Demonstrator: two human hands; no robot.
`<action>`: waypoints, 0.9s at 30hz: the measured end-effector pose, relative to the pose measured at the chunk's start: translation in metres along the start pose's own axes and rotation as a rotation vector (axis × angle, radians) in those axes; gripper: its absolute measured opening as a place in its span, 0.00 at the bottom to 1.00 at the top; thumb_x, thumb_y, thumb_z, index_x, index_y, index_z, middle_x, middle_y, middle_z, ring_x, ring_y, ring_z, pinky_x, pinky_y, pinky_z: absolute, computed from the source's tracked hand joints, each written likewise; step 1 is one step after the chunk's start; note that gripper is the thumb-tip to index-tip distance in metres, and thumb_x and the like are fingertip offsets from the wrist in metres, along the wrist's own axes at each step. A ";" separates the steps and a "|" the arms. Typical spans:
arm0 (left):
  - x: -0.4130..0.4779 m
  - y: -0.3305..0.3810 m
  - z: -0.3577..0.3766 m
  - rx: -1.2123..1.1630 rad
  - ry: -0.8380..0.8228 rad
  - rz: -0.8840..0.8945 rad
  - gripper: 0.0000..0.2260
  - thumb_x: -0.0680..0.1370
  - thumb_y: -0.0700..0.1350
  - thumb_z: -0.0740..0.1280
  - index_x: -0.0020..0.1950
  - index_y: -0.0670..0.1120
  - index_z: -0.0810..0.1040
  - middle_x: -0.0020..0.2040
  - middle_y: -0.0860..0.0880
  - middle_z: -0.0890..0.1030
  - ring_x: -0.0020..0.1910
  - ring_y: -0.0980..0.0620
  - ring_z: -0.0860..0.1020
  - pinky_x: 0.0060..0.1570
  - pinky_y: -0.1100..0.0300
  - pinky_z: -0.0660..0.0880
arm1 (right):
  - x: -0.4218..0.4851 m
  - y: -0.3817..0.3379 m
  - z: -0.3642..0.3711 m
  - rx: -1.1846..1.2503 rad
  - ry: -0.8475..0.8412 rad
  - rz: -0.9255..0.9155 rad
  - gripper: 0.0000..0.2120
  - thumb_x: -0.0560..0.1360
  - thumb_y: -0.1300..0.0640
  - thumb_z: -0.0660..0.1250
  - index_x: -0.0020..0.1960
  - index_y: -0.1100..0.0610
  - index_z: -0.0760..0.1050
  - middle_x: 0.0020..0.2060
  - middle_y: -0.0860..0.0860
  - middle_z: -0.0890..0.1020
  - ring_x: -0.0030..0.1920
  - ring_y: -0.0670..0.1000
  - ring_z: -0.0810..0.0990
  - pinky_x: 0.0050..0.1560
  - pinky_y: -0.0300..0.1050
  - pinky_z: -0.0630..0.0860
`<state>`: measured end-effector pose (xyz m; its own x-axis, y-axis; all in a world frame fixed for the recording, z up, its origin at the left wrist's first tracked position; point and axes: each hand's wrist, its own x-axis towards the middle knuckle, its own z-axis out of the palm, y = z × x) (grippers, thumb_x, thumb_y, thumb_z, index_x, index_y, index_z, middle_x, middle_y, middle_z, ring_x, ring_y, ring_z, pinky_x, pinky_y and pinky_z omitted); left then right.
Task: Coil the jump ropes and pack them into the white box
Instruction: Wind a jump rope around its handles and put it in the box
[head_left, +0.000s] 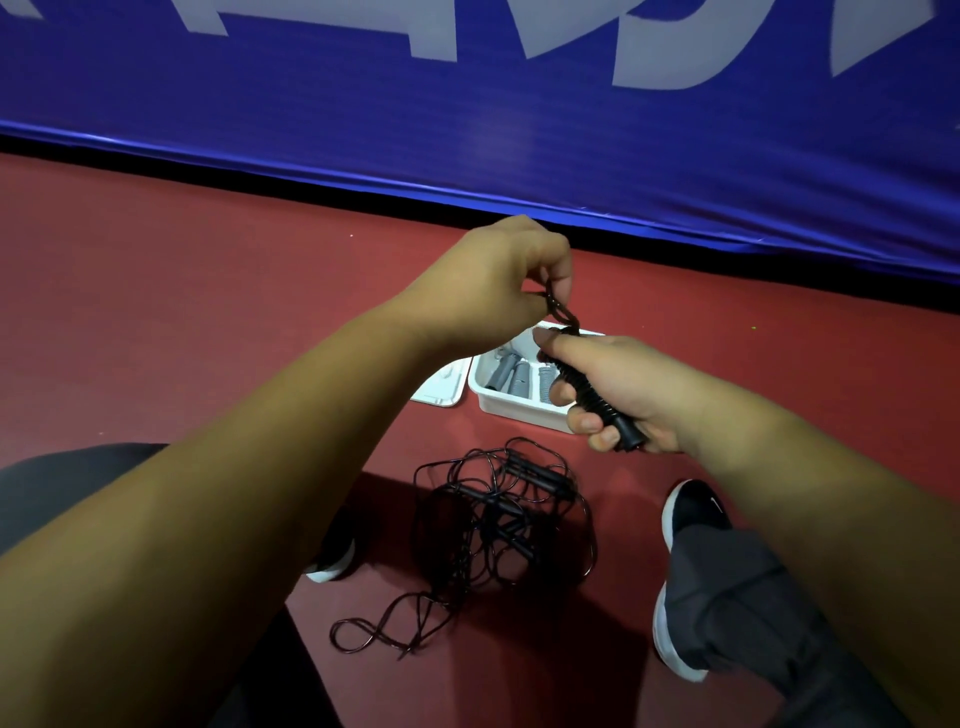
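Both hands hold one black jump rope (592, 389).
Nearest, a tangled pile of black ropes (498, 525) lies on the red floor (208, 312) between two shoes (696, 509). Beyond it the right hand (639, 389) curls round the wrapped handles (618, 431), and the left hand (493, 280) pinches the cord's loop (561, 309). Behind them stands the white box (514, 410) with grey ropes (511, 376) inside.

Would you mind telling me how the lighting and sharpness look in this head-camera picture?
Head view: dim light; a dark shadow lies on the red floor under the tangled black jump ropes; the wide lens bows the blue banner; its white lettering looks soft.
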<state>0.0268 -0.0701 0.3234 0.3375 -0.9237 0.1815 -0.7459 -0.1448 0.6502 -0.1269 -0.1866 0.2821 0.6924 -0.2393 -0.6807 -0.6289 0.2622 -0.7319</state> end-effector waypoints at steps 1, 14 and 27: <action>0.000 0.000 -0.001 0.006 -0.021 -0.009 0.11 0.72 0.35 0.72 0.46 0.52 0.82 0.55 0.52 0.79 0.57 0.56 0.79 0.60 0.53 0.77 | 0.000 0.001 -0.001 0.012 0.012 -0.006 0.14 0.82 0.40 0.69 0.57 0.49 0.76 0.34 0.50 0.73 0.27 0.50 0.65 0.29 0.38 0.60; -0.008 -0.004 0.000 0.080 -0.166 -0.064 0.05 0.76 0.47 0.77 0.50 0.53 0.84 0.54 0.55 0.78 0.50 0.61 0.77 0.52 0.66 0.73 | 0.000 -0.002 -0.008 0.136 -0.016 -0.100 0.20 0.78 0.29 0.63 0.54 0.45 0.75 0.33 0.49 0.71 0.26 0.50 0.66 0.28 0.36 0.60; -0.012 -0.009 0.028 -0.407 0.037 -0.618 0.11 0.72 0.45 0.81 0.51 0.48 0.83 0.44 0.49 0.84 0.39 0.53 0.82 0.44 0.57 0.82 | 0.006 0.002 0.003 -0.068 0.278 -0.341 0.18 0.86 0.36 0.57 0.58 0.50 0.71 0.41 0.54 0.76 0.27 0.54 0.73 0.27 0.43 0.71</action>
<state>0.0137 -0.0679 0.2947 0.6515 -0.7026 -0.2862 -0.1437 -0.4847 0.8628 -0.1229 -0.1844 0.2770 0.7485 -0.5463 -0.3758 -0.4094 0.0650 -0.9100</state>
